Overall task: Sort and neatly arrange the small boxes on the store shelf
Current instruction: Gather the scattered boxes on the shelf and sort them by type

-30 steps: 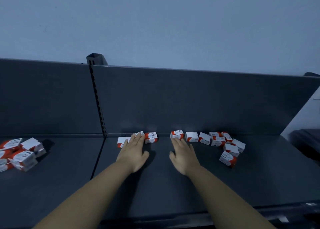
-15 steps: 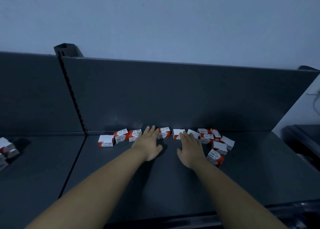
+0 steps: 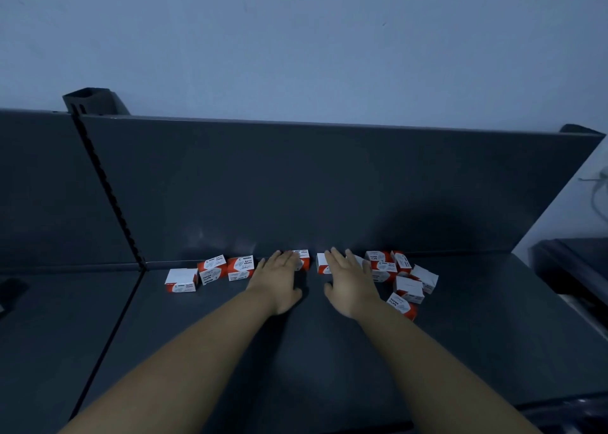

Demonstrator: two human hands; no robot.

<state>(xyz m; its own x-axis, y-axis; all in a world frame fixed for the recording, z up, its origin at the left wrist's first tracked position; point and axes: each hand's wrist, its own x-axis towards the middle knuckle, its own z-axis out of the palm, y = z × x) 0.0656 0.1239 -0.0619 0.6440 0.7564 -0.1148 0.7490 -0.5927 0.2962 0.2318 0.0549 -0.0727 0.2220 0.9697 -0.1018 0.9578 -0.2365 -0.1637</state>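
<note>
**Two bare hands line up small paper-clip boxes on a dark shop shelf**

Seen from above, a person reaches both arms across a dark grey shelf [image 3: 329, 351] toward its back panel [image 3: 329, 187], where small red and white boxes lie along the rear edge.

The job looks about half done. At the left, three boxes [image 3: 213, 269] sit side by side in a rough line near the panel, though the end one lies a little forward of the others. At the right, a loose heap [image 3: 409, 289] of boxes lies at odd angles, some tilted and some nearer the front. These are not yet sorted.

The left hand [image 3: 279, 279] lies flat, fingers straight and together, fingertips on a middle box [image 3: 304, 258] against the panel. The right hand [image 3: 352, 282] is also flat with straight fingers, resting on a second box [image 3: 320, 264] just beside the first. A narrow gap separates the two boxes. Neither hand grips anything, and the heap lies just beside the right hand, on its outer side.
</note>
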